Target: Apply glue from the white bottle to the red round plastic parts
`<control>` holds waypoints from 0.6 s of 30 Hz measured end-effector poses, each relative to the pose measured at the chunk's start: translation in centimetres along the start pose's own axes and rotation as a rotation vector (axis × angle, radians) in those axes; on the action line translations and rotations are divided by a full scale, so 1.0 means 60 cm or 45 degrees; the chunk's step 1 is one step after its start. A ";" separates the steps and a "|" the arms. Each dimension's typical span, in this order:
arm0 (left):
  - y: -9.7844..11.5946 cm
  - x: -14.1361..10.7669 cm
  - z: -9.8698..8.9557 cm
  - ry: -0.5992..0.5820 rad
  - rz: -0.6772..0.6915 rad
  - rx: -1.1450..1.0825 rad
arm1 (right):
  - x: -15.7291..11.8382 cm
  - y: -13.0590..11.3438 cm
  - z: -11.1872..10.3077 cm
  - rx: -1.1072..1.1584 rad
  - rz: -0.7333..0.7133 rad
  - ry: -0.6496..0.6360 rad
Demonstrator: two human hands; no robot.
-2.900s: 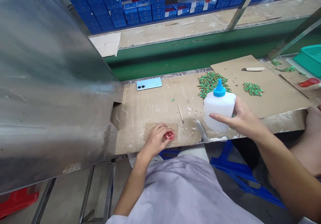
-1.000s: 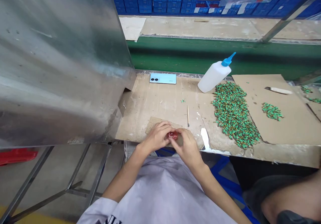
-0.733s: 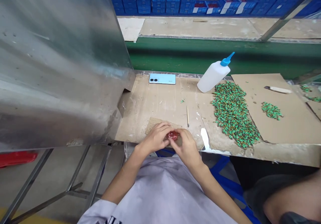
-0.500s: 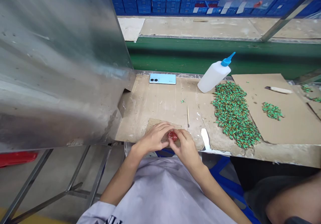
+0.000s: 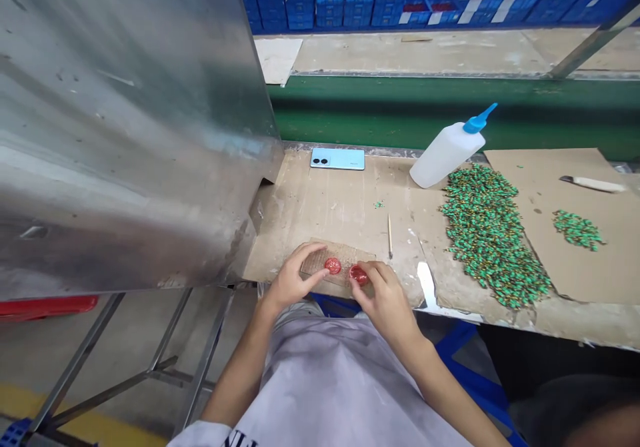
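Two small red glittery round pieces are over a rough cardboard pad (image 5: 313,263) at the bench's front edge. My left hand (image 5: 293,280) has its thumb and fingers spread around the left red round piece (image 5: 333,265); its thumb tip is at or very near that piece. The other red piece (image 5: 357,273) looks hollow, like a small cup with a rim. My right hand (image 5: 385,293) pinches it at its right side between thumb and fingers. A thin wooden stick (image 5: 390,235) lies just beyond my right hand.
A light blue phone (image 5: 337,159) lies at the back. A white squeeze bottle (image 5: 445,156) with a blue nozzle stands beside a large heap of small green-and-gold pieces (image 5: 493,233). Farther right, a knife (image 5: 595,184) lies on cardboard. A metal panel (image 5: 150,133) walls off the left.
My hands have moved apart. Two separate red pieces now show where one was visible between my fingers. My left hand has opened; the whole view has shifted slightly.
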State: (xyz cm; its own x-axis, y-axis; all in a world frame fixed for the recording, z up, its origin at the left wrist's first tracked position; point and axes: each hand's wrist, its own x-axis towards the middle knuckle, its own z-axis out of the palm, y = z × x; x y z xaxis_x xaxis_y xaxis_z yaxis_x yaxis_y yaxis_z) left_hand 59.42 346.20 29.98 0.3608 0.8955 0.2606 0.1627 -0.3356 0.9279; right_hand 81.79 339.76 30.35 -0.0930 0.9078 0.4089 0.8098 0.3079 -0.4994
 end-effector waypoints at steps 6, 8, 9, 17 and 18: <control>0.053 -0.007 0.011 0.481 -0.304 -1.479 | -0.003 0.007 -0.002 -0.085 -0.057 0.033; 0.075 -0.005 0.007 0.514 -0.352 -1.698 | -0.004 0.010 -0.002 -0.119 -0.079 0.038; 0.082 -0.004 0.005 0.528 -0.348 -1.737 | -0.004 0.011 -0.002 -0.136 -0.089 0.040; 0.057 -0.016 -0.005 0.398 -0.143 -1.105 | -0.002 0.011 -0.006 -0.200 -0.131 0.059; 0.047 -0.020 -0.009 0.358 -0.080 -0.786 | -0.002 0.011 -0.006 -0.205 -0.129 0.057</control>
State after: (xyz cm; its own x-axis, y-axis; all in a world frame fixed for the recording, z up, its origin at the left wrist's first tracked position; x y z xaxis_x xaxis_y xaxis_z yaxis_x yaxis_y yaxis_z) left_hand 58.92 344.33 32.44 0.1019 0.9778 0.1830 -0.4082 -0.1266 0.9041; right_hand 82.55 339.77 30.21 -0.1562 0.8598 0.4862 0.8800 0.3446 -0.3268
